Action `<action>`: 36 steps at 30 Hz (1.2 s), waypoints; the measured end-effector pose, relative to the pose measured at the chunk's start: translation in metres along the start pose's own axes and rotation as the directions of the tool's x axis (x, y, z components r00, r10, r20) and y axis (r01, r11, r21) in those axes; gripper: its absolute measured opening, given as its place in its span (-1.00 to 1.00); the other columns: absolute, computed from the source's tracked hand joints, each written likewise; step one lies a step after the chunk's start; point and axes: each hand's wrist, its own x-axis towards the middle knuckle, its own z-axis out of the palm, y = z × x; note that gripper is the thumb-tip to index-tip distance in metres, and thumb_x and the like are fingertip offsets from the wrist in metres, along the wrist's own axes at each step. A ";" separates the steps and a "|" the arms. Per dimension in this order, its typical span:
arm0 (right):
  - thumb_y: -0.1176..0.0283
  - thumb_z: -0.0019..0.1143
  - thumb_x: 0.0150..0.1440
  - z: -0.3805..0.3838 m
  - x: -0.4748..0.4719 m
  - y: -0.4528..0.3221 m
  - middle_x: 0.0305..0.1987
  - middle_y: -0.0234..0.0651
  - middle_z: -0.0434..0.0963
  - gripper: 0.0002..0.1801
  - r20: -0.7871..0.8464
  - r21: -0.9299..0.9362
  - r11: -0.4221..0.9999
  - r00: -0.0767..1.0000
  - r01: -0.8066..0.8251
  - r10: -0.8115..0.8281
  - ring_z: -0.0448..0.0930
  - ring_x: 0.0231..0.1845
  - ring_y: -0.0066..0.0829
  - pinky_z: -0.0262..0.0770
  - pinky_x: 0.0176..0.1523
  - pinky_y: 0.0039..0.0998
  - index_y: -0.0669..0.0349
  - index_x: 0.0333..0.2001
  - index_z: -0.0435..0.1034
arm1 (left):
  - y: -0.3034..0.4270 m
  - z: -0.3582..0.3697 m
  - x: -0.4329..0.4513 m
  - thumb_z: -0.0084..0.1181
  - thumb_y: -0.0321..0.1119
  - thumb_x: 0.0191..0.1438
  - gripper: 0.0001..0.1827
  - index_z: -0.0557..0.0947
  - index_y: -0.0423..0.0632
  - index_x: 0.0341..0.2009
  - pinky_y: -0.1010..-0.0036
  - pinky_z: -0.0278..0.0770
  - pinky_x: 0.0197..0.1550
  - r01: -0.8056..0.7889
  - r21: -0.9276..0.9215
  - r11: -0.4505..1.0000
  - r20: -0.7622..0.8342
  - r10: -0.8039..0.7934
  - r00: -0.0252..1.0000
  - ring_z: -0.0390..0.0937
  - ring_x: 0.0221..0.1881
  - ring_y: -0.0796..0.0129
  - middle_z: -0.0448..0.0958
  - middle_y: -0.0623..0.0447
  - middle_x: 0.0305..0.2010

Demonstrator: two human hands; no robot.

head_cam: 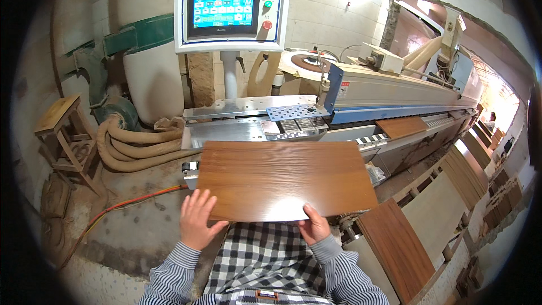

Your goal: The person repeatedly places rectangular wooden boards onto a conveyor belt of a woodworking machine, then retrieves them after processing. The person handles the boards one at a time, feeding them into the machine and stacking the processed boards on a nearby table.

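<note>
A brown wood-grain panel (283,173) lies level in front of me, its far edge near the metal infeed table (237,129) of an edge banding machine (381,89). My right hand (314,225) grips the panel's near edge, thumb on top and the other fingers hidden beneath. At the near left corner is my left hand (199,220), fingers spread against the panel's left side and thumb by the near edge; whether it bears any weight I cannot tell. Further along the machine, another brown panel (401,127) rests on the conveyor side.
A control screen (223,10) with a red stop button (267,24) stands above the machine. Brown panels (398,245) are stacked on a roller rack at my right. Ribbed hoses (139,148), a wooden stool (70,135) and an orange cable (135,199) occupy the left. A person (491,120) is far right.
</note>
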 end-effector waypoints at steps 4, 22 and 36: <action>0.37 0.06 0.20 0.031 0.040 0.022 -0.32 -0.48 0.51 -0.87 0.079 -0.014 0.983 0.980 -0.181 0.182 0.48 -0.41 -0.55 0.43 -0.28 -0.46 0.15 -0.20 0.40 | -0.032 -0.012 -0.007 0.29 0.03 -0.13 -0.31 0.48 -0.11 0.05 0.14 0.22 0.23 0.104 0.030 0.994 -0.070 -0.102 0.992 0.23 0.27 -0.04 0.36 -0.12 0.20; 0.49 -0.04 0.15 0.119 -0.056 -0.078 0.24 -0.17 0.29 -0.40 0.650 -0.617 0.616 0.758 0.489 0.049 0.32 0.25 -0.35 0.19 0.30 -0.36 0.27 0.27 0.09 | -0.097 0.020 0.078 0.21 -0.02 -0.01 -0.38 0.46 -0.12 0.08 0.20 0.13 0.28 0.298 0.049 0.953 0.013 -0.299 0.954 0.15 0.32 0.03 0.30 -0.15 0.25; 0.49 -0.17 0.22 0.198 -0.150 -0.070 -0.06 -0.13 0.44 -0.60 0.870 0.089 0.787 0.336 0.610 -0.359 0.40 -0.13 -0.14 0.29 0.00 -0.24 0.33 0.13 0.23 | -0.121 0.016 0.055 0.12 -0.14 0.09 -0.46 0.41 -0.04 0.15 0.22 0.03 0.33 0.432 -0.044 0.901 0.046 -0.430 0.902 0.07 0.35 0.04 0.20 -0.11 0.32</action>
